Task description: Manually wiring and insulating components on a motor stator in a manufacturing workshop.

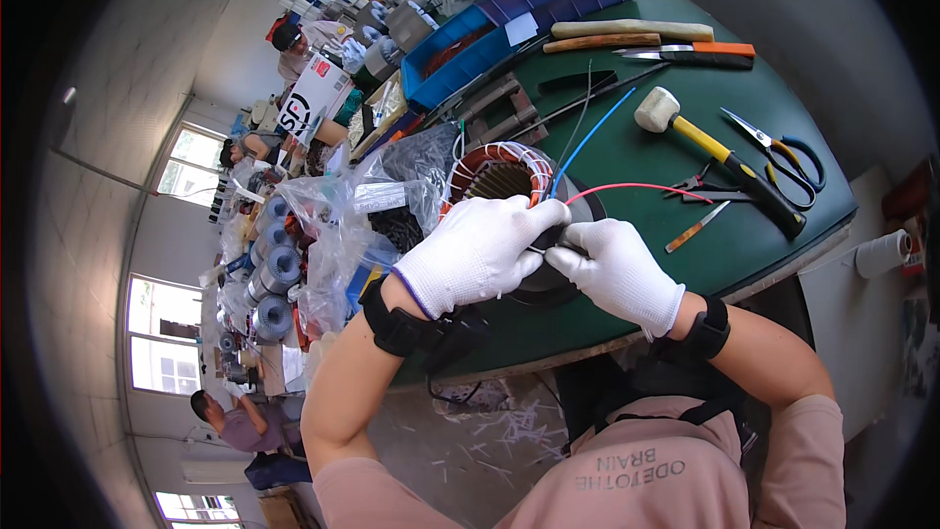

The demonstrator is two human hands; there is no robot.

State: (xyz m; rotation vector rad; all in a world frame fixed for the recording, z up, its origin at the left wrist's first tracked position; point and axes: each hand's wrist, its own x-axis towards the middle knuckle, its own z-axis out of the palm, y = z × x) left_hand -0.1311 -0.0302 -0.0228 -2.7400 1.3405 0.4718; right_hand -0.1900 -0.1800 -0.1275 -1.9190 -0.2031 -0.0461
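In a white knit glove, my left hand (485,247) is closed at the near side of a motor stator (499,168), whose copper windings are laced with white cord. My right hand (625,276), gloved the same way, pinches just beside it, the fingertips almost meeting. A small dark piece (550,237) shows between the hands; its kind is unclear, and the fingers cover most of what they grip. A blue wire (592,140), a red wire (627,185) and a thin grey wire (580,118) rise from behind my fingers. Part of the stator is hidden by my left hand.
On the green table (725,255) to the right lie a white-headed mallet (720,152), scissors (783,157), pliers (710,190) and a small knife (697,226). Wooden handles (632,31) and a blue bin (455,54) stand behind. Plastic bags (333,235) crowd the left; co-workers sit beyond.
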